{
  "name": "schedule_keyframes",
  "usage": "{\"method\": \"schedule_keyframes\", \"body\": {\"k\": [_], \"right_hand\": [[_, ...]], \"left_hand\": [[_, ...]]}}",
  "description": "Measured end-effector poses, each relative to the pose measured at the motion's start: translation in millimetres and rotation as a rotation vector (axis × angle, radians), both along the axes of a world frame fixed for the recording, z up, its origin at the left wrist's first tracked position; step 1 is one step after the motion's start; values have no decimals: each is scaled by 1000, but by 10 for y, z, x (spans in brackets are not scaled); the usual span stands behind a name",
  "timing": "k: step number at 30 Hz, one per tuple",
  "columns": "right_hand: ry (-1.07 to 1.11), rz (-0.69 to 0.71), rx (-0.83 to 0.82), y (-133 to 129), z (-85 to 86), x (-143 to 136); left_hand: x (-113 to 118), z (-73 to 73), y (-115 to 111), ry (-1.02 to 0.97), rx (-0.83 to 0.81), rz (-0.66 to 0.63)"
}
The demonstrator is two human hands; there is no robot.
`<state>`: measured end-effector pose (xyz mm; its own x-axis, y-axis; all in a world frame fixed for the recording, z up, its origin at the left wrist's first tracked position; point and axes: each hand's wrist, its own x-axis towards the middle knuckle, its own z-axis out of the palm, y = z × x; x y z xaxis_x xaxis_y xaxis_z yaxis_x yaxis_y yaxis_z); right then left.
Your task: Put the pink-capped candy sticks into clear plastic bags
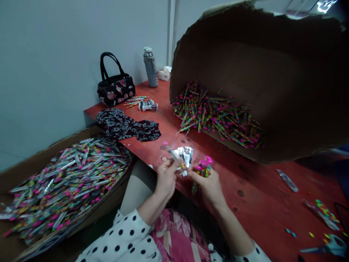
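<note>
My left hand (167,178) is closed, its fingers pinching a blurred, light-coloured slip above the table's front edge. Beside it, my right hand (208,183) is wrapped round a bunch of candy tubes (203,165) with pink caps and multicoloured contents. Several silvery packets (187,154) lie on the red table just beyond my fingertips. Behind them, a large cardboard box (245,69) lies on its side with its opening toward me, holding a heap of pink-capped tubes (215,112). At lower left, an open carton (84,133) is filled with tubes in clear wrappers (68,182).
A dark patterned cloth (128,125), a floral handbag (117,87), a flask (151,69), a tissue box (164,74) and small jars (148,106) stand or lie at the table's back left. Scissors (334,246), loose candies and a wrapped tube (287,180) lie at right on the red table (261,203).
</note>
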<state>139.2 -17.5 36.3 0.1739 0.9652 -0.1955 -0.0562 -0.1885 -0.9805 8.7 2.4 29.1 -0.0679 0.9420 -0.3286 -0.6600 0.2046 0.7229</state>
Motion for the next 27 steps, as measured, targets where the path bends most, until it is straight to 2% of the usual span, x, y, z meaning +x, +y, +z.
{"method": "schedule_keyframes", "body": {"k": [2,4,6,7,8,11,13,16,18,22,27], "right_hand": [[-116,-122,130,-10,20,129],[-216,-254,254,-21,-29,289],[-251,-301,322,-31,-160,433],[-253,-285,320,-36,-246,489],[-257,-262,291,-39,-335,532],[-285,-228,143,-38,-536,593],[-285,-230,87,-25,-564,595],[-240,-212,61,17,-470,562],[-180,-200,35,63,-370,526],[-27,-116,-48,220,-219,442],[108,-29,-109,414,-166,343]], "left_hand": [[-340,41,71,2,75,222],[-685,36,145,58,134,468],[-896,-12,192,228,114,568],[-922,-44,201,382,122,538],[-892,-77,202,567,159,453],[-554,-156,194,1138,432,55],[-260,-199,216,1407,607,-145],[54,-289,303,1711,686,-300],[143,-368,369,1809,688,-336],[169,-485,443,1831,715,-307],[174,-490,454,1847,773,-221]]}}
